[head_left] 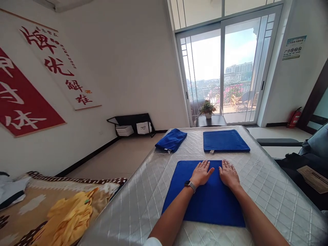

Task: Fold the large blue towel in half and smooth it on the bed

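Note:
A blue towel (pixel 210 205) lies spread flat on the quilted silver cover (pixel 143 198) in front of me. My left hand (pixel 201 173) rests palm down near the towel's far edge, fingers stretched out and thumb apart; a watch is on that wrist. Level with it, my right hand (pixel 229 173) lies flat at the far right part of the same towel, partly over its edge. Neither hand grips anything. Beyond them are a smaller folded blue towel (pixel 172 139) at the left and a flat, neatly folded blue towel (pixel 225 140) at the right, both with white tags.
Left of the covered surface, a yellow garment (pixel 70 215) lies on a patterned blanket (pixel 30 201). A black rack (pixel 130 120) with white boxes stands by the wall. Behind the far edge, a potted plant (pixel 208 108) sits on a chair. A dark armrest (pixel 279 142) flanks the right side.

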`<action>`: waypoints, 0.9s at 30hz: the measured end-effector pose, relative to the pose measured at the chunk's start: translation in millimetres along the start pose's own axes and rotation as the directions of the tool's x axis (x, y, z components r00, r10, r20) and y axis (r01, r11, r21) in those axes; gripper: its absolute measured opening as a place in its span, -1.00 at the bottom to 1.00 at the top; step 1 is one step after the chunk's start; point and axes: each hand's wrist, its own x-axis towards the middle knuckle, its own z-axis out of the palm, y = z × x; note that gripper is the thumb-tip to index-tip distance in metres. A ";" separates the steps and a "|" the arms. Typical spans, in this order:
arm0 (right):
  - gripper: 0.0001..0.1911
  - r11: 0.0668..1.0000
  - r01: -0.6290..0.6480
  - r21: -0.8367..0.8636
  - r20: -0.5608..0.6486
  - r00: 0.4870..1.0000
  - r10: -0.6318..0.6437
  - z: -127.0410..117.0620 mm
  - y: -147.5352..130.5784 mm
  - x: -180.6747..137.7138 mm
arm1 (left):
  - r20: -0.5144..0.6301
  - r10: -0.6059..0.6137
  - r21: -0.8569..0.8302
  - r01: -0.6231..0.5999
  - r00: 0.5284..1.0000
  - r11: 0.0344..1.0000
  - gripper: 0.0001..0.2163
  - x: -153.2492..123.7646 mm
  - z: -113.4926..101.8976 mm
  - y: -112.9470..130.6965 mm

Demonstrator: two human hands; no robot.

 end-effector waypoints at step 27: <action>-0.31 0.998 -0.014 -0.058 0.037 0.999 0.016 4.5 4.2 5.1 | -0.094 -0.253 0.006 0.255 0.963 0.967 -0.38 -63.3 -22.2 -137.0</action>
